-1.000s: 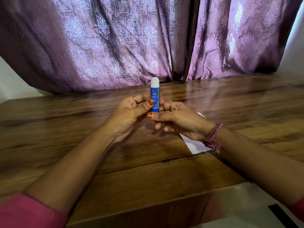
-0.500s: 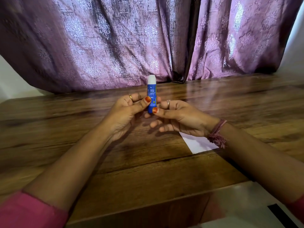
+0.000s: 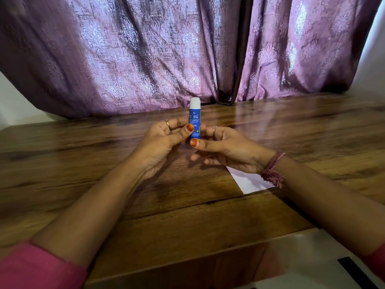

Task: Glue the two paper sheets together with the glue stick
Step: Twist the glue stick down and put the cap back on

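A blue glue stick [image 3: 195,119] with a white top stands upright above the wooden table [image 3: 104,205], held between both hands. My left hand [image 3: 164,140] pinches its lower body with thumb and fingers. My right hand [image 3: 225,149] grips its base from the right, thumb across the bottom. A white paper sheet [image 3: 249,181] lies flat on the table under my right wrist; only one corner of it shows, and I cannot tell whether it is one sheet or two.
Purple patterned curtains [image 3: 187,49] hang along the table's far edge. A white surface with a black strip [image 3: 325,265] sits at the near right below the table's front edge.
Both hands and the glue stick have shifted slightly left and a little farther from me. The grip on the stick looks the same.
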A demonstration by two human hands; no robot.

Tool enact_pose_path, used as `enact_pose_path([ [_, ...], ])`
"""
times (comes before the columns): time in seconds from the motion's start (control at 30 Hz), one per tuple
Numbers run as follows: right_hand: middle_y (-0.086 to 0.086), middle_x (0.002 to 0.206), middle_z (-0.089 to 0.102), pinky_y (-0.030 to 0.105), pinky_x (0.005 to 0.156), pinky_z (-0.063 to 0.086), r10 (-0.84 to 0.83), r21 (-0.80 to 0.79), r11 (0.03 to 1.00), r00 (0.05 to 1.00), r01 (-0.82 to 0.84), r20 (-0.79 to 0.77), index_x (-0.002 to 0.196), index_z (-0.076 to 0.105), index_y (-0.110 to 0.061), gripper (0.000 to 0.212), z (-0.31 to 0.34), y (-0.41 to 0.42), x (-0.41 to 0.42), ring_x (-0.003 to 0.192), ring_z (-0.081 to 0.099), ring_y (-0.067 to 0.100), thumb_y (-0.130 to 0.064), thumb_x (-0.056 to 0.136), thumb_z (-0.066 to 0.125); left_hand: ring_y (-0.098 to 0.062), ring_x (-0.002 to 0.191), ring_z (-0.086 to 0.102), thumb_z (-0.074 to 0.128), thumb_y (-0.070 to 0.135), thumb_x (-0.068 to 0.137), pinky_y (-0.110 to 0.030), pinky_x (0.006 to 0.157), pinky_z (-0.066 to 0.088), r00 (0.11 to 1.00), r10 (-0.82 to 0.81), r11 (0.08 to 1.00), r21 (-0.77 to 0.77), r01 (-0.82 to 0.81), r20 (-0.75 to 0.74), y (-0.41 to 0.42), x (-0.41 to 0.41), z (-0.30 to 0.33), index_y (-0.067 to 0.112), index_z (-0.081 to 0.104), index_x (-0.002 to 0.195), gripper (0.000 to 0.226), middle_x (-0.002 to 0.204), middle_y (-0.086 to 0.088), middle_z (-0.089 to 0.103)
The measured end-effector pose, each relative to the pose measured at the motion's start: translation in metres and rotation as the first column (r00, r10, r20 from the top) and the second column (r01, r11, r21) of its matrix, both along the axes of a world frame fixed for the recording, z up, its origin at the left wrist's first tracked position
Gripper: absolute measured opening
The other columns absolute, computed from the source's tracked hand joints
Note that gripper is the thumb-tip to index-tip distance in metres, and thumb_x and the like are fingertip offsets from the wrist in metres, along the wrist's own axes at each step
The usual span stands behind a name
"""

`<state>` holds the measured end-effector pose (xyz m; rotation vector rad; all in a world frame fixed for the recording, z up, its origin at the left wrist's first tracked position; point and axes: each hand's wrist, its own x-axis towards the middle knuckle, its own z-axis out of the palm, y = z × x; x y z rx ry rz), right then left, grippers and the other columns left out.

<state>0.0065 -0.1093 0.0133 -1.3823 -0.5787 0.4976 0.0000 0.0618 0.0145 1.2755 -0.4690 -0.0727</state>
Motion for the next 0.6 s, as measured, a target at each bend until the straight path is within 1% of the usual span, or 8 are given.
enact_pose_path([
  [0.1,-0.006,0.083,0.074,0.013,0.059,0.05,0.031,-0.013,0.999,0.999,-0.032,-0.022,0.101,0.062,-0.014,0.021,0.0027,-0.0039,0.0017,0.073,0.07,0.005,-0.016,0.079,0.061,-0.014,0.084,0.071,0.06,0.012,0.077,-0.022,0.066,0.056,1.0,-0.001,1.0,-0.016,0.001,-0.007,0.0034,0.0013,0.0009,0.003,0.063,0.103,0.027,0.096,-0.007,0.074],
  [0.23,-0.005,0.08,0.072,0.011,0.051,0.043,-0.065,-0.031,0.997,0.997,0.067,0.039,0.093,0.067,-0.012,0.012,-0.0008,-0.0027,0.004,0.066,0.067,0.003,-0.011,0.081,0.064,-0.013,0.079,0.07,0.059,0.012,0.078,-0.02,0.062,0.054,1.0,-0.012,1.0,-0.016,0.012,-0.018,0.0018,0.0005,0.0011,0.001,0.061,0.105,0.029,0.094,-0.007,0.074],
  [0.3,-0.003,0.082,0.07,0.012,0.049,0.039,-0.094,-0.037,0.995,0.993,0.097,0.068,0.094,0.067,-0.012,0.019,-0.0017,-0.0015,0.0032,0.065,0.066,0.004,-0.013,0.075,0.068,-0.011,0.076,0.07,0.059,0.012,0.078,-0.02,0.061,0.054,1.0,-0.017,1.0,-0.009,0.017,-0.016,-0.0002,0.0001,0.0003,0.003,0.062,0.103,0.027,0.093,-0.006,0.074],
  [0.37,-0.007,0.076,0.069,0.012,0.048,0.036,-0.104,-0.047,0.993,0.991,0.108,0.08,0.095,0.066,-0.014,0.026,-0.002,-0.001,0.0031,0.063,0.064,0.003,-0.017,0.07,0.07,-0.01,0.076,0.069,0.06,0.013,0.077,-0.018,0.061,0.053,1.0,-0.006,1.0,0.002,0.006,-0.004,-0.0016,-0.0002,-0.0003,0.004,0.063,0.1,0.025,0.091,-0.005,0.075],
  [0.4,-0.009,0.073,0.069,0.012,0.047,0.035,-0.104,-0.052,0.993,0.991,0.108,0.08,0.096,0.065,-0.014,0.027,-0.0019,-0.0009,0.0031,0.062,0.064,0.002,-0.016,0.07,0.071,-0.01,0.076,0.069,0.06,0.013,0.076,-0.018,0.061,0.053,1.0,-0.002,1.0,0.003,0.002,-0.001,-0.002,-0.0002,-0.0005,0.005,0.063,0.098,0.024,0.09,-0.005,0.075],
  [0.47,-0.009,0.071,0.068,0.013,0.047,0.034,-0.098,-0.066,0.993,0.994,0.101,0.051,0.107,0.062,-0.008,0.034,-0.0015,-0.0013,0.0035,0.062,0.063,0.002,-0.012,0.075,0.069,-0.01,0.077,0.07,0.06,0.012,0.076,-0.019,0.062,0.054,1.0,-0.007,1.0,0.0,0.007,-0.002,-0.0028,-0.0001,-0.0014,0.005,0.064,0.097,0.023,0.09,-0.005,0.075],
  [0.53,-0.007,0.075,0.069,0.015,0.05,0.034,-0.06,-0.088,0.994,0.998,0.06,0.004,0.114,0.06,-0.009,0.04,0.0006,-0.0025,0.003,0.065,0.065,0.005,-0.015,0.075,0.068,-0.012,0.076,0.07,0.061,0.012,0.076,-0.021,0.063,0.055,1.0,-0.017,1.0,0.0,0.017,-0.001,-0.002,0.0002,-0.0024,0.007,0.068,0.094,0.02,0.091,-0.006,0.075],
  [0.6,-0.006,0.085,0.071,0.016,0.055,0.037,-0.008,-0.102,0.995,1.0,0.005,-0.023,0.108,0.062,-0.015,0.034,0.0023,-0.0052,0.0032,0.07,0.067,0.007,-0.018,0.074,0.067,-0.014,0.077,0.069,0.062,0.013,0.076,-0.021,0.063,0.055,1.0,-0.026,1.0,0.013,0.026,0.006,-0.0002,0.0007,-0.003,0.011,0.074,0.088,0.017,0.092,-0.006,0.075],
])
